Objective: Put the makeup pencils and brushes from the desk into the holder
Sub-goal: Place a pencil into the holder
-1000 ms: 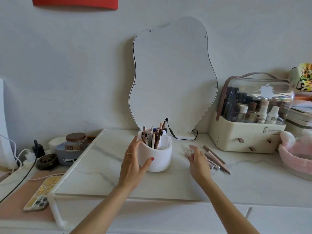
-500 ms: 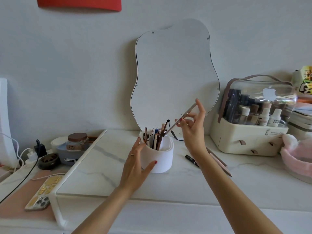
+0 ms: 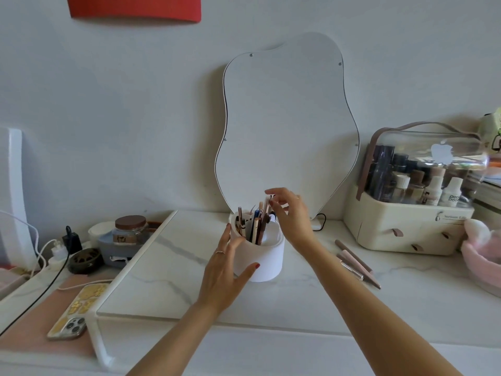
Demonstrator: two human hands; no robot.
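A white round holder (image 3: 267, 263) stands mid-desk on a marble board (image 3: 168, 267), with several pencils and brushes upright in it. My left hand (image 3: 225, 270) wraps around the holder's left side. My right hand (image 3: 292, 215) hovers over the holder's rim, thumb and forefinger pinching the top of a thin makeup pencil (image 3: 267, 206) whose lower end sits inside the holder. Several more makeup pencils (image 3: 355, 260) lie flat on the desk to the right of my right forearm.
A wavy mirror (image 3: 287, 126) leans on the wall behind the holder. A cream cosmetics organizer (image 3: 406, 229) and a pink fluffy item (image 3: 482, 256) stand at right. At left are a phone (image 3: 78, 308), a jar (image 3: 130, 229), and plugs with cables (image 3: 62, 245).
My right hand picked a pencil up from the desk, carried it over the holder and lowered it in. The left hand stayed on the holder.
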